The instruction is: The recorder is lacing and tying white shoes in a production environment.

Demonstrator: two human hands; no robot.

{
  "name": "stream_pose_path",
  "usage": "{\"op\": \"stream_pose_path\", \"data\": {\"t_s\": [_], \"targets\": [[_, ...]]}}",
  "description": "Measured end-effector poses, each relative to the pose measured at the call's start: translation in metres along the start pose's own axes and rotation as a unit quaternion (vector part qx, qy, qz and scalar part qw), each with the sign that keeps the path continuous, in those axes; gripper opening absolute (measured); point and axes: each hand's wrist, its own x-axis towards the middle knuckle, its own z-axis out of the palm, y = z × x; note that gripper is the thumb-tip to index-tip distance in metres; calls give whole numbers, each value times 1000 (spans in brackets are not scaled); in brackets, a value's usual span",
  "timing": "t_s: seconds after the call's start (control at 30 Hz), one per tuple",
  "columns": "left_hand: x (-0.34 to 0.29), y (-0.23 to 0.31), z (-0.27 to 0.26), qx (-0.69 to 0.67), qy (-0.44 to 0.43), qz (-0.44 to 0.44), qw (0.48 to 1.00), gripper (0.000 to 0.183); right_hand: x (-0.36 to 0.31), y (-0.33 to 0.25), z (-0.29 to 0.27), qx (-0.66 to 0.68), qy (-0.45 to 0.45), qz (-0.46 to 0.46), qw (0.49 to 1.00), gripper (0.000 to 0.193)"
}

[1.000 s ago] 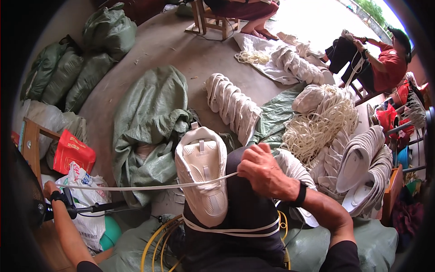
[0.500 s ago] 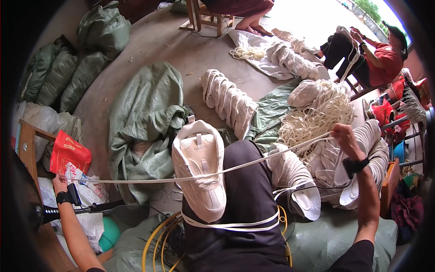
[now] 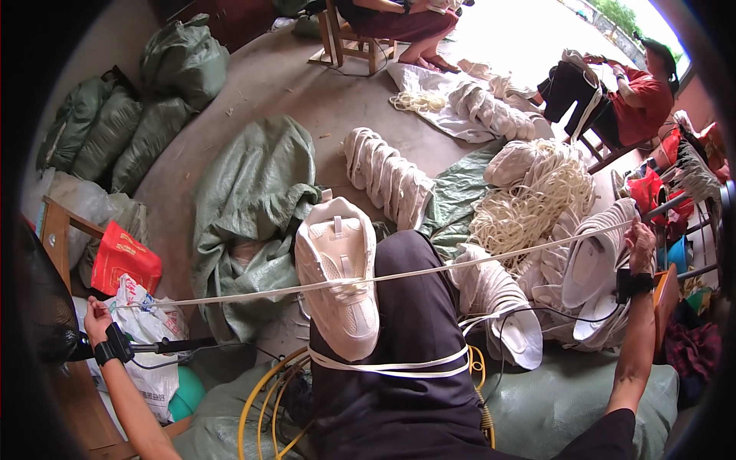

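Observation:
A cream shoe (image 3: 335,249) rests toe toward me on my left thigh, its tongue and upper exposed. One long white shoelace (image 3: 253,296) is pulled nearly straight across the whole width, passing over the shoe's front lacing area. Far out at the left, my left hand (image 3: 97,319) pinches one end of it, beside a white plastic bag (image 3: 142,322). My right hand (image 3: 641,247), closed on the other end, is beside stacked white shoe uppers (image 3: 602,245) at the right. Other white laces (image 3: 391,369) are looped around my thighs.
A heap of loose laces (image 3: 537,203) and rows of shoe uppers (image 3: 387,172) lie ahead. Green sacks (image 3: 257,199) cover floor space at left. A wooden chair (image 3: 55,238) and red bag (image 3: 125,259) stand left. Two people sit farther off. Yellow hose (image 3: 249,395) coils by my legs.
My right hand has moved outward to the right and slightly down, drawing the lace wider. The left hand has shifted slightly. The lace now lies tight across the shoe's lacing area.

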Motion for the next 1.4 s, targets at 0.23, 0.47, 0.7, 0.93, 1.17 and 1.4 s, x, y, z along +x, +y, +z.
{"op": "stream_pose_path", "data": {"t_s": [0.23, 0.47, 0.7, 0.93, 1.17, 1.4], "targets": [[-80, 13, 25, 186, 125, 287, 931, 24, 37, 51, -34, 333, 89, 140, 928, 21], [-189, -91, -19, 226, 158, 76, 958, 25, 83, 103, -36, 462, 127, 146, 865, 9], [-279, -86, 16, 256, 132, 170, 942, 27, 43, 17, 26, 301, 46, 73, 950, 16], [-370, -145, 184, 329, -192, 111, 918, 17, -176, -141, 266, 41, -187, -329, 925, 15], [-438, -214, 273, 182, -367, -235, 882, 16, -296, -194, 351, 34, -378, -418, 825, 8], [-459, -240, 282, 285, -380, -229, 850, 16, -302, -186, 361, -9, -406, -401, 821, 12]]}}
